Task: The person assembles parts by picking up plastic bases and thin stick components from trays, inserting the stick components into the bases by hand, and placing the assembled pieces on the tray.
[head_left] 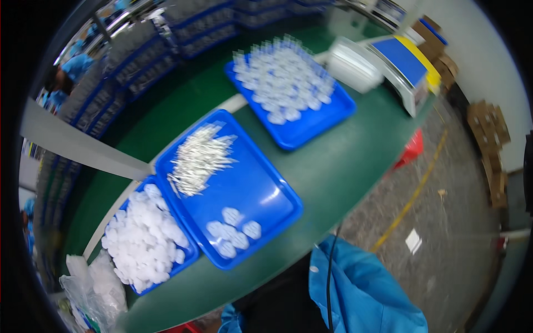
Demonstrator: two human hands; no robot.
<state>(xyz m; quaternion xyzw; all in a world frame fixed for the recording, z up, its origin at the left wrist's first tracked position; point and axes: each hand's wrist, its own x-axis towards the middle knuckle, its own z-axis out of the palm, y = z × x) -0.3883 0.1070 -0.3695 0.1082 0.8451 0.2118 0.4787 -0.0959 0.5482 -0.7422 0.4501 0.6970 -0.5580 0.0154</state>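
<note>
On the green surface (344,166) three blue trays lie in a slanted row. The middle tray (261,183) sits nearest the person and holds two groups: a loose heap of thin white sticks (201,158) in its far left part, and a small cluster of pale, clear rounded caps (233,230) near its close edge, with bare blue floor between them. Touching its left side, a smaller tray (186,261) is filled with a thick pile of white rounded pieces (144,238). Farther off, apart from the middle one, the third tray (311,127) carries a crowd of clear pieces (283,80) standing close together. Beyond it, at the far right end of the surface, rests a stack of white flat sheets (352,66), and just beside that a white device with a blue and yellow top (408,64). At the lower left edge lie crumpled clear plastic bags (94,288).

A blue sleeve (361,288) enters from the lower edge, well short of the trays, with a thin black cord (330,277) running down across it. Neither hand is visible, so the grip of either cannot be told.
</note>
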